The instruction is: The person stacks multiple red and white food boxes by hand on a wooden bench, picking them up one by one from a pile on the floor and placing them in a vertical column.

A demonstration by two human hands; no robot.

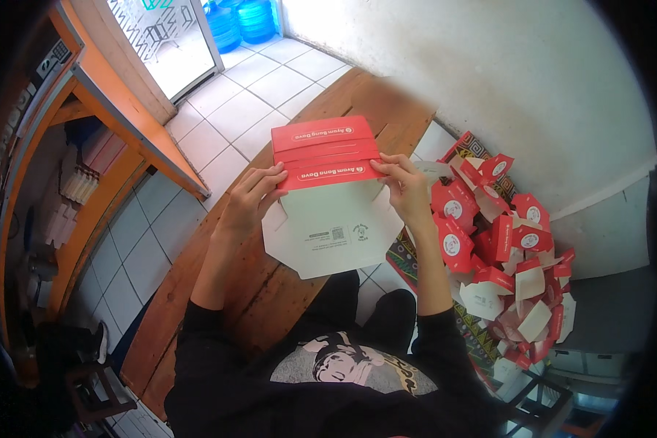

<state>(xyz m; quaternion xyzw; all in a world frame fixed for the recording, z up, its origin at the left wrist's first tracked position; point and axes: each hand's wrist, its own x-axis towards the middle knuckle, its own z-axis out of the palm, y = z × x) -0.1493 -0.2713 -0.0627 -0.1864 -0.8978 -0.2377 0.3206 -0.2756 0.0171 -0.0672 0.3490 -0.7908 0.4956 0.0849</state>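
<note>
A paperboard food carton (pixel 328 230), partly folded, is held up over a wooden bench. Its pale inner face is towards me and bears printing, and a red wall with writing runs along its far edge. My left hand (pixel 247 201) grips the left corner of that red wall, thumb on the near side. At the opposite corner, my right hand (pixel 408 189) pinches the wall between thumb and fingers. Just beyond the wall are more red printed carton panels (pixel 323 134); whether they belong to the same carton or to a stack behind it, I cannot tell.
The wooden bench (pixel 252 284) runs under my arms. To the right, a heap of folded red-and-white cartons (pixel 493 235) lies on a patterned mat (pixel 473 328) beside the wall. An orange counter (pixel 137 131) with shelves stands left. Blue water jugs (pixel 257 22) are by the glass door (pixel 164 49).
</note>
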